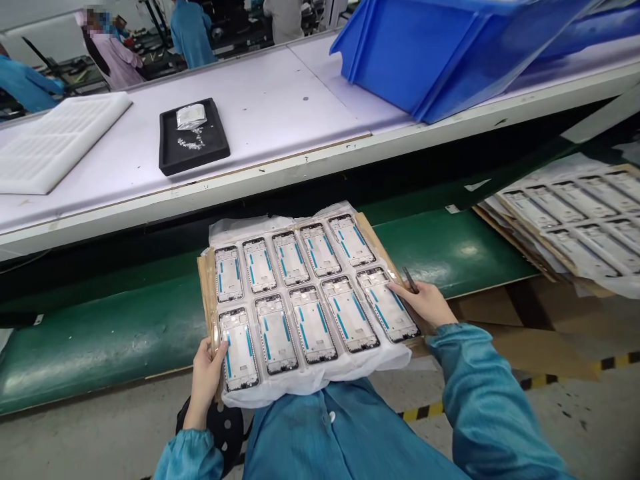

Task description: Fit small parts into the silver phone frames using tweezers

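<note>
The tray (349,270) is held in front of the person's body, over the near edge of the green desk (125,333); whether it rests on that desk cannot be told. It bears ten phone frames (313,323) in two rows of five, each with blue strips. White film (320,381) hangs out along its near side, and cardboard (373,233) shows at both ends.

The left hand (207,370) grips the near left corner, thumb on top, fingers closed around the edge. The right hand (425,303) pinches the right end, its thumb over the near corner frame, and a dark tool (410,280) sticks up beside it. Well to the right lies a stack (585,207) with more frames on top.

Beyond, the raised white desk (280,100) carries a white slotted panel (60,143) on the left, a blue bin (395,60) on the right, and between them a black tray (167,147) with a small bag (191,116) and clear bits (193,141). People (193,33) in blue and pink are farther back.
</note>
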